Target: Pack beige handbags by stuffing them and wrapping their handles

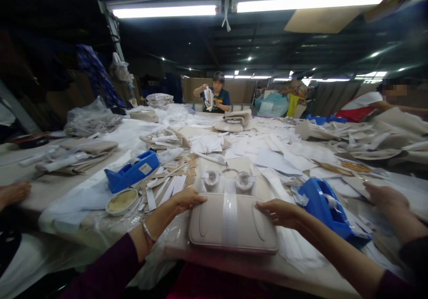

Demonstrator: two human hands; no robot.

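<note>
The beige bag, a clear band across its middle, sits between the fingers, the left hand clamped on its far left corner and the right hand on its far right, though the undersides of both grips seem hidden. Just beyond the fingertips are two wrapped coils; blue tape dispensers stand outward, one past the left fingers, another right of the right ones.

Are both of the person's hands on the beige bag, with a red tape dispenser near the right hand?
Not quite: the tape dispenser near the right hand is blue, not red, as the head view shows. The left hand and right hand are both on the beige bag.
</note>
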